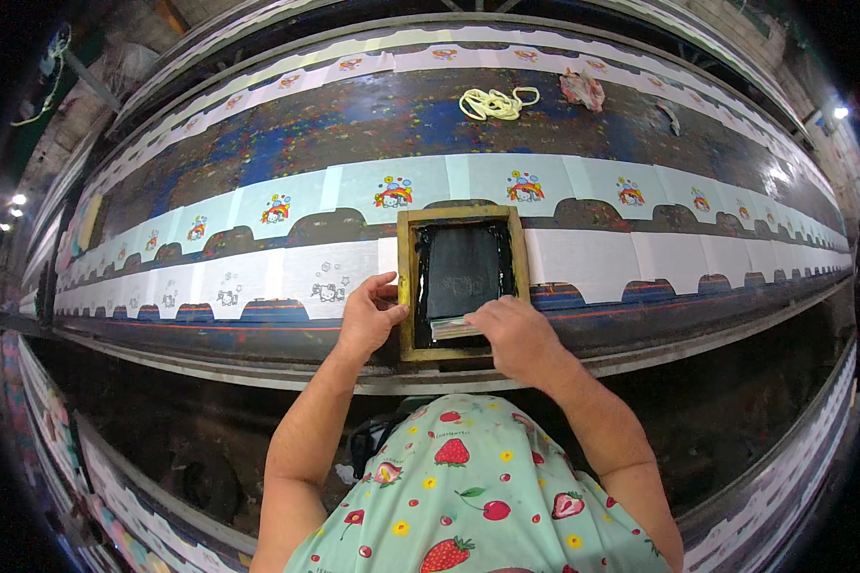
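Observation:
A wooden-framed printing screen (406, 248) lies on the row of white cloth pieces nearest me, with glossy black ink around its inner edges. A faint cartoon outline shows in its dark mesh (461, 253). My right hand (516, 334) is closed round a squeegee (452, 328), whose pale strip lies across the near end of the mesh. My left hand (369, 311) is at the screen's left side, thumb and fingers apart and the fingertips against the wood. Left of the screen, a white cloth piece (296, 282) carries a black outline print.
Behind the screen runs a row of pale blue pieces (354, 181) with coloured cartoon prints. Farther back on the paint-spotted table (287, 124) lie a coil of yellowish cord (495, 104), a crumpled plastic bag (583, 90) and a curved grey object (669, 116). The table's front edge (373, 384) lies close to me.

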Tool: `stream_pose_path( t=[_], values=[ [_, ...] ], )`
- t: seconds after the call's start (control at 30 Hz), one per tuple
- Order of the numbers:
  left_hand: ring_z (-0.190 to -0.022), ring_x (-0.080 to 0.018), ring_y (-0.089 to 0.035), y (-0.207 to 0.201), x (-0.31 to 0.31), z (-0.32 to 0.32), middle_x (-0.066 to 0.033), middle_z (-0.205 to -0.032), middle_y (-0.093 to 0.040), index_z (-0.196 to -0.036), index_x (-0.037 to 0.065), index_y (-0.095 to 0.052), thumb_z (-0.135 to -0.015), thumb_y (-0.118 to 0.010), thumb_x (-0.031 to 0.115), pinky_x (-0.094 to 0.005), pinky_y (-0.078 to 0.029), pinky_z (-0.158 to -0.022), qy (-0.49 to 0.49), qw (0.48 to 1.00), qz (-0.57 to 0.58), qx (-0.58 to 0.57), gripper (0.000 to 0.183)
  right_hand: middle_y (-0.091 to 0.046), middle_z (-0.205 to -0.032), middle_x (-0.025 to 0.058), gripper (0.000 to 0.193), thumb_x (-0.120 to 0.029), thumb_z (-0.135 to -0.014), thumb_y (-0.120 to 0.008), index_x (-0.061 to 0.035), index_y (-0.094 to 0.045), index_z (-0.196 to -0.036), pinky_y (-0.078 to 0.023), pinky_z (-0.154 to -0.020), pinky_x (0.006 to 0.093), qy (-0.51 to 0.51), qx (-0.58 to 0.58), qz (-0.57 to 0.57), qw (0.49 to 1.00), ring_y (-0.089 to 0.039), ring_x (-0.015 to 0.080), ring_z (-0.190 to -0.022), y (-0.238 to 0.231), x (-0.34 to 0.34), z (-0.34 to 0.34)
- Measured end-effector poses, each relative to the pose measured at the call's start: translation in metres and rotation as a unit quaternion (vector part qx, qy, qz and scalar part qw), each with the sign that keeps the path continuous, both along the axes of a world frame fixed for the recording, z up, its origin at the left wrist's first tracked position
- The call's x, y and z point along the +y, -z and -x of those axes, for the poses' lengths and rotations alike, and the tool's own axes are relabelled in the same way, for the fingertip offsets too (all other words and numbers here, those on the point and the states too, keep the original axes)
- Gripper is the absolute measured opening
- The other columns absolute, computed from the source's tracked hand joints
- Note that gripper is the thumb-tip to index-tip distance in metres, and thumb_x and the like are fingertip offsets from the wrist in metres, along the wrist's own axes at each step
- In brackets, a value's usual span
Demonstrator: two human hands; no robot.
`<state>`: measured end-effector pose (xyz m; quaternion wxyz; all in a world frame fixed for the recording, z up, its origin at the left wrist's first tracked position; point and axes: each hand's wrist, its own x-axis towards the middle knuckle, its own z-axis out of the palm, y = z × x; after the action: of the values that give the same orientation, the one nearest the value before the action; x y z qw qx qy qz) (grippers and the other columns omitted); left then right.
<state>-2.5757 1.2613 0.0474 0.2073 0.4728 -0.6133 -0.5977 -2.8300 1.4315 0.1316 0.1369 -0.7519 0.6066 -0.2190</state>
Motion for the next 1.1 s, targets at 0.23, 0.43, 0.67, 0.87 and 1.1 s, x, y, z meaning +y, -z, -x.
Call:
stream_pose_path(
  t=[0.23, 0.43, 0.67, 0.87, 1.1],
  values=[
    [-0.099, -0.0187, -0.075, -0.025, -0.003, -0.002, -0.0169, -0.129, -0.077, -0.167, 0.003, -0.052, -0.088, -0.088, -0.008, -0.0337, -0.065, -0.091, 0.087, 0.995, 0.020, -0.053, 0.087, -0.075, -0.119, 0.0181, 0.043, 0.008, -0.086, -0.066, -0.0003, -0.075, -0.127, -0.056, -0.104, 0.0513, 0.003, -0.015, -0.050, 0.999, -0.070, 0.0406, -0.113, -0.009, 0.014, -0.005],
    [-0.112, -0.0320, -0.077, -0.043, -0.007, 0.004, -0.0198, -0.142, -0.070, -0.169, 0.007, -0.049, -0.085, -0.090, -0.005, -0.0410, -0.064, -0.099, 0.136, 0.969, 0.144, -0.149, 0.094, -0.074, -0.120, 0.0155, 0.042, 0.005, -0.085, -0.068, -0.0013, -0.076, -0.126, -0.056, -0.105, 0.0496, 0.033, -0.012, 0.010, 0.999, -0.069, 0.0383, -0.117, 0.007, -0.002, -0.009],
    [-0.145, -0.0494, -0.056, -0.050, -0.010, 0.002, -0.0241, -0.166, -0.054, -0.159, 0.002, -0.056, -0.082, -0.092, 0.004, -0.0541, -0.050, -0.123, 0.196, 0.915, 0.329, -0.127, 0.085, -0.077, -0.124, 0.0159, 0.045, 0.009, -0.086, -0.066, -0.0033, -0.077, -0.128, -0.057, -0.105, 0.0497, 0.034, -0.016, -0.012, 0.999, -0.072, 0.0379, -0.116, -0.004, 0.016, -0.007],
    [-0.145, -0.0463, -0.057, -0.050, -0.017, -0.011, -0.0206, -0.163, -0.060, -0.148, -0.001, -0.066, -0.087, -0.083, 0.004, -0.0541, -0.051, -0.120, 0.271, 0.857, 0.410, -0.158, 0.063, -0.076, -0.123, 0.0152, 0.042, 0.008, -0.087, -0.067, -0.0034, -0.077, -0.126, -0.056, -0.103, 0.0491, 0.067, -0.017, 0.026, 0.997, -0.072, 0.0378, -0.115, 0.001, 0.003, -0.007],
    [-0.138, -0.0404, -0.063, -0.040, -0.022, -0.014, -0.0187, -0.160, -0.063, -0.138, -0.003, -0.073, -0.084, -0.074, -0.001, -0.0521, -0.053, -0.112, 0.301, 0.820, 0.451, -0.180, 0.053, -0.078, -0.120, 0.0167, 0.038, 0.007, -0.089, -0.066, -0.0027, -0.078, -0.124, -0.057, -0.103, 0.0496, 0.015, -0.044, -0.063, 0.997, -0.073, 0.0382, -0.114, -0.009, 0.003, 0.006]
  ],
)
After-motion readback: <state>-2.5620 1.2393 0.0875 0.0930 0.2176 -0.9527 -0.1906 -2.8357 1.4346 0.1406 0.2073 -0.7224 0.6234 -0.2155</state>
